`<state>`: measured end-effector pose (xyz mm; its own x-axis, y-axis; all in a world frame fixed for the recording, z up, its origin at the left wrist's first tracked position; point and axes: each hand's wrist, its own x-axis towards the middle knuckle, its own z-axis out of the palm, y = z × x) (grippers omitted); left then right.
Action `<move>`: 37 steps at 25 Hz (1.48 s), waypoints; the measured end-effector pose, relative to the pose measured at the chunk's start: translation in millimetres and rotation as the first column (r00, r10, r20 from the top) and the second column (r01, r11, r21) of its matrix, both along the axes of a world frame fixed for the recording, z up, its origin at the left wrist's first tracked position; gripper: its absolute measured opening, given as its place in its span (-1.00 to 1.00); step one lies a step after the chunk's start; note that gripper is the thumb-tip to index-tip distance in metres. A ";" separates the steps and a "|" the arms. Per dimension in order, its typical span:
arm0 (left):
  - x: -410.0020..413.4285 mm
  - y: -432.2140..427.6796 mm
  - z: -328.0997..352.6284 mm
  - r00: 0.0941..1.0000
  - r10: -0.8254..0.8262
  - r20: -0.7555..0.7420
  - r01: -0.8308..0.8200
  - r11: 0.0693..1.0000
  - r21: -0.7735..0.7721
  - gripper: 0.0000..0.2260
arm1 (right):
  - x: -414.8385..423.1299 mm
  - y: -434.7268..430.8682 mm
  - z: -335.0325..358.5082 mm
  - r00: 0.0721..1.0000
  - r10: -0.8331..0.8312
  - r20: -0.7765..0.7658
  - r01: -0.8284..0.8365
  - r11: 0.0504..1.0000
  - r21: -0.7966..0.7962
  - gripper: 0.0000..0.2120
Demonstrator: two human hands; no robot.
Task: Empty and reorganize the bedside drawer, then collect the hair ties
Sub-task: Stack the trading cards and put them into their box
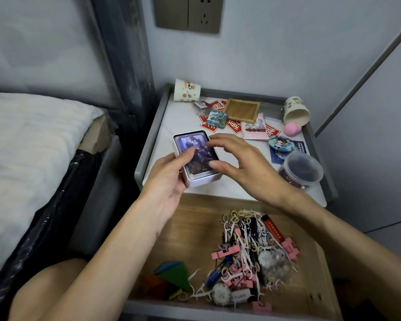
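Observation:
My left hand (169,174) grips a white card box (195,156) with a purple picture card on top, over the front left of the bedside table top (162,126). Its thumb lies on the card. My right hand (236,163) hovers over the box's right side with fingers spread and lightly curved; the thumb tip touches the card's near right corner. Below, the open wooden drawer (190,228) holds a tangled heap of small hair ties (234,218), white floss picks, pink clips (222,253) and a red tube (273,230). Coloured paper pieces (171,279) lie at its front left.
On the table top: two tipped paper cups (186,90) (296,111), a small wooden tray (242,110), red paper squares, a pink packet (255,129), a pink ball (292,129), a round badge (280,143) and a lidded plastic tub (302,169). A bed stands at left, a wall socket above.

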<state>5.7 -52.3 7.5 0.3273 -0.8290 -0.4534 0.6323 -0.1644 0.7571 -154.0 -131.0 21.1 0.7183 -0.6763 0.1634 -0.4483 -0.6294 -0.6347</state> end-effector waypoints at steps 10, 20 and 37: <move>-8.4 2.0 -11.8 0.999 -0.020 -0.034 0.021 0.999 0.033 -0.76 | -61.6 8.9 -23.8 0.963 -0.240 -0.125 0.267 0.919 0.290 -0.84; -1.5 -34.9 -6.7 0.989 -0.068 -0.132 0.083 0.990 0.112 -0.71 | -35.6 -153.1 -2.0 0.770 -0.495 -0.402 0.390 0.865 -0.316 -0.73; 23.2 -59.2 -14.5 0.991 -0.103 -0.083 0.106 0.993 0.045 -0.70 | -14.2 -262.6 -51.8 0.636 -0.474 -0.609 0.124 0.842 -0.525 -0.79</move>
<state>28.9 -111.5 -7.0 0.2008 -0.8329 -0.5157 0.6682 -0.2684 0.6938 -168.2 -393.6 -30.7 0.4973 -0.8675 0.0150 -0.8467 -0.4815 0.2264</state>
